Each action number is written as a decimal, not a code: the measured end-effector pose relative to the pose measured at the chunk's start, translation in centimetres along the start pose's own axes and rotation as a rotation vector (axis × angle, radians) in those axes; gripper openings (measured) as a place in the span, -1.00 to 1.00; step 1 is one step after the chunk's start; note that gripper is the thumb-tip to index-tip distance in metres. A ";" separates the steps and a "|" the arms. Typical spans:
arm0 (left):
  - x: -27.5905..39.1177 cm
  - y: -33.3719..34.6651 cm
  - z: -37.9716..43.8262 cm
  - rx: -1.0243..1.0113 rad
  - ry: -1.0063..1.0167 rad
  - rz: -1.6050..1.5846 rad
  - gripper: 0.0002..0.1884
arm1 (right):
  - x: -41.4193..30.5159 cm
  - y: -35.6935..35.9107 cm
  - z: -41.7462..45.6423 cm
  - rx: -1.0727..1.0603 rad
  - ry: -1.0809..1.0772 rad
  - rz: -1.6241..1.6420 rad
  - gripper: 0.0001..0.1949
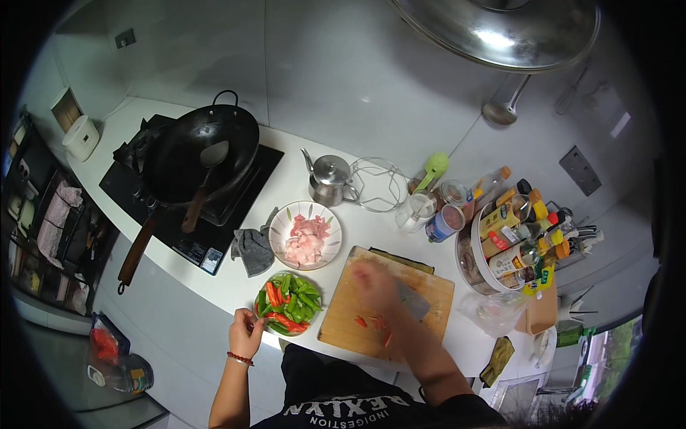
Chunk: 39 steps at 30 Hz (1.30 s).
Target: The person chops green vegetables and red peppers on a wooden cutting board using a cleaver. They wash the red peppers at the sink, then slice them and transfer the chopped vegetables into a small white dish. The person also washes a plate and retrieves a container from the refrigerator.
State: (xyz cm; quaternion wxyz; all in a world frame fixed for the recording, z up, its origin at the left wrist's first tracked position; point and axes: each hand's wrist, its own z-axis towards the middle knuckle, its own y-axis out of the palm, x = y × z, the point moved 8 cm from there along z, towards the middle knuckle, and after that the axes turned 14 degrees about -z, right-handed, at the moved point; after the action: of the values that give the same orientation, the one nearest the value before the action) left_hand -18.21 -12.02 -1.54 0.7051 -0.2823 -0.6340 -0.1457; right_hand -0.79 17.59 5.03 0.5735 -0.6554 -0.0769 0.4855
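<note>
My left hand point(245, 331) is at the near left rim of a round dish point(296, 334), fingers curled; I cannot tell whether it grips the rim. Cut green peppers point(303, 300) and red pepper pieces point(289, 323) fill that dish. Over a wooden cutting board point(343, 316) my right hand point(372, 281) is blurred by motion. A cleaver blade point(412, 301) shows beside its wrist, with the handle hidden, so a grip on it cannot be told. Red pepper bits point(378, 323) lie on the board. Behind the dish, a patterned plate point(335, 244) holds sliced raw meat point(306, 241).
A black wok point(177, 155) with a spatula point(213, 155) sits on the stove point(268, 161), its long handle overhanging the counter edge. A grey cloth point(254, 252), steel kettle point(328, 179), wire rack point(380, 185), jars point(445, 221) and a bottle organizer point(474, 268) stand around the board.
</note>
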 end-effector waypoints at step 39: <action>3.5 6.1 17.2 -0.454 0.315 0.582 -0.49 | 0.1 9.0 0.5 -0.493 0.402 0.526 -0.70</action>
State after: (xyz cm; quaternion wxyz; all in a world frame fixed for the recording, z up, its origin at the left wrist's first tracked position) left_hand -28.20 3.40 1.20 0.7253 -0.5729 -0.3632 -0.1176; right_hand -5.21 15.04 -2.37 0.2593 -0.8522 0.0926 0.4449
